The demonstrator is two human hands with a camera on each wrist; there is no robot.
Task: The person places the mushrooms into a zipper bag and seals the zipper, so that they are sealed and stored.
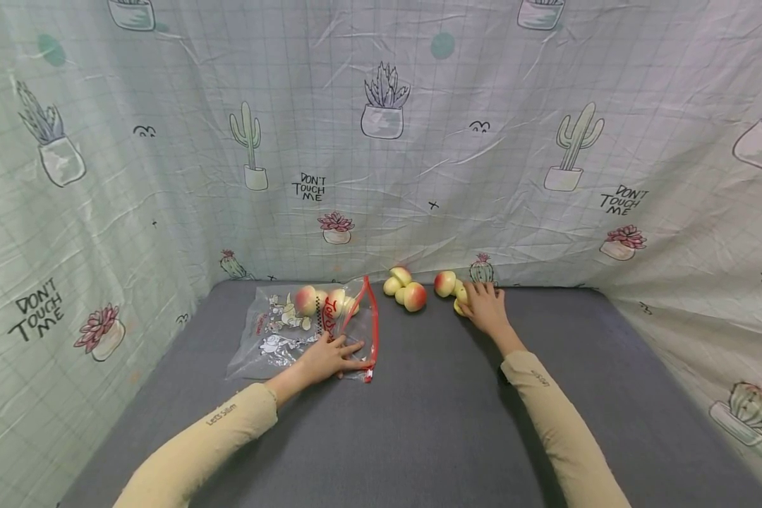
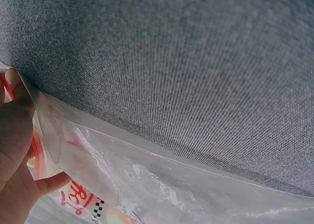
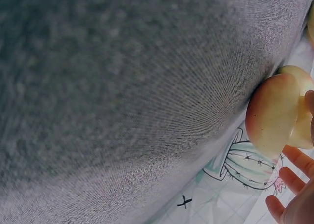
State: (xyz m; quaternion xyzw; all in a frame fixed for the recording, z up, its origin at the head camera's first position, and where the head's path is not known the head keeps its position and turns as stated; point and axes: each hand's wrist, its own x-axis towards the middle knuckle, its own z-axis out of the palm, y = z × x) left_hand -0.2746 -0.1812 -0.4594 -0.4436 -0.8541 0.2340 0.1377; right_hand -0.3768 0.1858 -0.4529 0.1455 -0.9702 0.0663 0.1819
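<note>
Pressing your left hand on the zip bag, you are bracing it near the gaping mouth while your right hand is touching a fruit piece at the far edge of the surface. Your left fingers are lying spread across the film; your right fingers are standing apart around the piece, and no firm pinch is showing. The step in hand is apparently one of securing that piece. For the next move, you are probably needing to close thumb and fingertips evenly around its curve before lifting.

Note the materials. The bag is showing thin, glossy, creased plastic with printed figures and a red zip strip; it is holding further fruit. A loose cluster is resting just beside the mouth. The pieces are presenting smooth, rounded, yellow-to-red skins, likely slippery. The surface is showing a fine grey weave, meeting a wrinkled printed curtain.
</note>
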